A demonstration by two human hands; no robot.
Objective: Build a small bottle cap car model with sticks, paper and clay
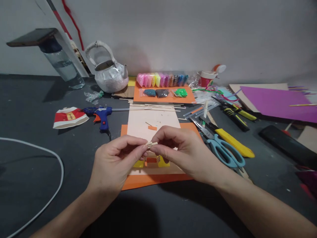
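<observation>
Adjoining wall [168,36] — dark tabletop [27,181]; cluttered.

The short sticks [153,144] we hold look like bare, matt wood, and the tabletop [37,175] looks smooth and matt. Along its far edge we see a rough, dull-silver metal kettle [110,81], a clear, glossy bottle [63,68] and packets [162,80] shining in thin plastic film. Farther from that edge, the scissors [214,139] pair bright metal blades with plastic handles, and the glue gun [104,114] is smooth plastic.

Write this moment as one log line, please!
left hand: pinching short pale sticks | right hand: at sticks' right end | below: pale sheet | glue gun: lying on table
</observation>
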